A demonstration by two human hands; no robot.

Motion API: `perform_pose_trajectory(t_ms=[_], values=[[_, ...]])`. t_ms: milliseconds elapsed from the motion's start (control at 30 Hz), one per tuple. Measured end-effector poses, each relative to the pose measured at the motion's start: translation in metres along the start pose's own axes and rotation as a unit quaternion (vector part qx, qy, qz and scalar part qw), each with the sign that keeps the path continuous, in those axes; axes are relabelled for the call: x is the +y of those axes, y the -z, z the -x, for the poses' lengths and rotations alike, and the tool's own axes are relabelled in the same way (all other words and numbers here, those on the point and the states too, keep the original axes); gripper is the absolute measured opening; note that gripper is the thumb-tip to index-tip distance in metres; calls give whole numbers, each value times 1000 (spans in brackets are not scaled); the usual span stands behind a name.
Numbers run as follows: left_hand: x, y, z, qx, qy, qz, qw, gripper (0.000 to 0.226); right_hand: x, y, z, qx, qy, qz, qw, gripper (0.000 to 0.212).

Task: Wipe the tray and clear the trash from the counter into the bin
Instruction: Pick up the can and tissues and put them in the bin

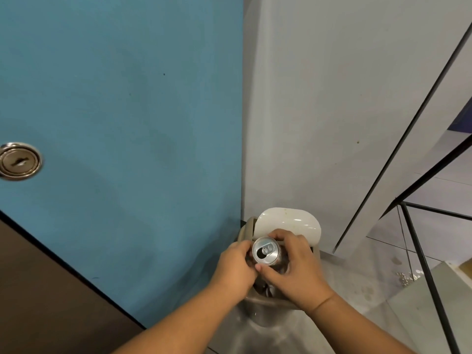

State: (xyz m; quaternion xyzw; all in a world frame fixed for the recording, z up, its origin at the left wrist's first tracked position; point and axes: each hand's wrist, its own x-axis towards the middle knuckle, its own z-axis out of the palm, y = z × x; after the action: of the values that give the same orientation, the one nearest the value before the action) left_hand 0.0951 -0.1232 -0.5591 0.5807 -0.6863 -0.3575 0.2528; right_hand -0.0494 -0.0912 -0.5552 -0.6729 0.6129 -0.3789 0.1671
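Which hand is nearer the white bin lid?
Right. The right hand holds the can directly below the lid, fingers by its lower edge. The left hand holds the can's other side, farther down-left of the lid.

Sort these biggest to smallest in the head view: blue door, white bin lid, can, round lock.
1. blue door
2. white bin lid
3. round lock and can: they look nearly alike, and the can is partly hidden.
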Motion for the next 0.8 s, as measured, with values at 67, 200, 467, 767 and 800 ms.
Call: perform_pose_trajectory(t_ms=[67, 200, 467, 767, 800], values=[[-3, 2, 3, -12, 6, 25, 1000, 34, 3, -1, 1, -13, 4, 32, 999, 55], [-20, 9, 5, -6, 25, 72, 997, 25, 10, -4, 4, -94, 12, 95, 991, 53], [-39, 24, 18, -3, 80, 142, 987, 19, 30, -20, 3, -172, -202, 79, 961, 42], [-41, 30, 29, -15, 91, 138, 986, 18, 36, -33, 8, -260, -196, 112, 939, 37], [-42, 30, 28, -15, 91, 137, 986, 18, 36, -33, 9, -271, -194, 111, 936, 37]])
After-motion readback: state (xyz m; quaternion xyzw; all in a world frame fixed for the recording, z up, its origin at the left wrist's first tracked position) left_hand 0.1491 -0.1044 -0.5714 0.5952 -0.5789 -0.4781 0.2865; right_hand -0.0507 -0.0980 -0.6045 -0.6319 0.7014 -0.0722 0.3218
